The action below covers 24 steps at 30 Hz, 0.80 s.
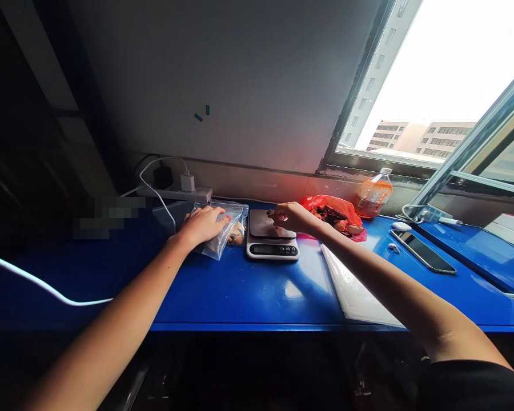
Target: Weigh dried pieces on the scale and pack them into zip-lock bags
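Note:
My left hand (203, 224) lies with its fingers spread on a clear plastic bag (216, 246). Light brown pieces (237, 233) show through the plastic beside the scale. Over the metal plate of a white digital kitchen scale (273, 253), my right hand (293, 216) is closed in a pinch. A small dark bit shows at its fingertips, too small to name. Just beyond the right wrist, a red plastic bag (309, 202) stands open with dark reddish-brown dried pieces (336, 220) in it. The scale's display cannot be read.
A bottle of orange drink (373, 194) stands behind the red bag. To the right lie a phone (424, 251), an earbud (393, 248) and its case (401, 226). Clear plastic sheets (360, 294) lie under my right forearm. A charger (187, 181) sits in a power strip (199, 194).

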Motion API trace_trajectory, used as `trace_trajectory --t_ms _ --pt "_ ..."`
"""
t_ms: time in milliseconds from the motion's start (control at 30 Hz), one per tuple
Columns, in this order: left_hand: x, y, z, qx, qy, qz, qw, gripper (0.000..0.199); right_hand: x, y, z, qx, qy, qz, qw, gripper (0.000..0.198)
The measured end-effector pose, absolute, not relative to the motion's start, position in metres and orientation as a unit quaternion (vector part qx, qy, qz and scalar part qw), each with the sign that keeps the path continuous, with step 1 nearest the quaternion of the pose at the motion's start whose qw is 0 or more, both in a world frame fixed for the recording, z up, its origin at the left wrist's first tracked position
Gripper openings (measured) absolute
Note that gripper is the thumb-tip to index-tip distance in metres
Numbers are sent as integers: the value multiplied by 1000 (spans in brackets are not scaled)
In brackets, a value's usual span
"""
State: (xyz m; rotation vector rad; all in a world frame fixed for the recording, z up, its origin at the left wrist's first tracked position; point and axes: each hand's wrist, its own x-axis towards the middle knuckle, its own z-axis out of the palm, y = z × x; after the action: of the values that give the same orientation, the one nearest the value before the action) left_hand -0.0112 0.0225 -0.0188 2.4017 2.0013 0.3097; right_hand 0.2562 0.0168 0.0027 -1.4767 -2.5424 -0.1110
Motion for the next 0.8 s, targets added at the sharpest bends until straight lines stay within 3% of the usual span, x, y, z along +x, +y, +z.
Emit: trace_trajectory --t_ms 133,233,467,800 --pt "-12 22 -20 764 636 110 5 52 275 19 10 -499 -847 18 181 38" --pt "-13 21 -21 763 637 115 5 52 286 29 15 -540 -814 9 215 32" --pt "-13 20 -21 763 636 118 11 52 259 48 3 -531 -835 10 146 17" --pt "-11 19 -19 770 630 102 10 51 263 42 -3 -519 -846 22 121 18"
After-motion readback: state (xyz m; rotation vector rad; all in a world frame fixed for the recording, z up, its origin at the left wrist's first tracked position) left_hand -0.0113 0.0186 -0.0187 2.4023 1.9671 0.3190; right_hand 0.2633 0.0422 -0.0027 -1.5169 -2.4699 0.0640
